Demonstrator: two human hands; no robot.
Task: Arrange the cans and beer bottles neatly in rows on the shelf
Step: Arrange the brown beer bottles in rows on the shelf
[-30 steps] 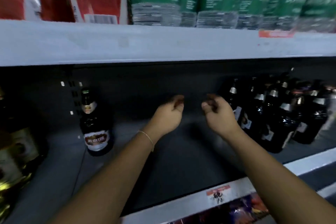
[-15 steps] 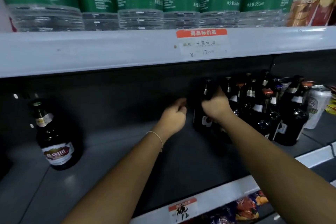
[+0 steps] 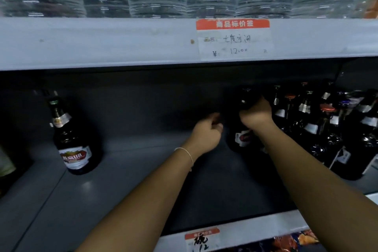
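Dark glass beer bottle stands upright at the shelf's two o'clock, its neck wrapped by the right hand, forearm reaching in from five o'clock. Just beside it at nine o'clock, the left hand hovers with fingers curled, holding nothing.

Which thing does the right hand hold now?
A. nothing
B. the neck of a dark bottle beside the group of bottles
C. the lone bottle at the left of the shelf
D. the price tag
B: the right hand grips the neck of a dark bottle beside the group of bottles.
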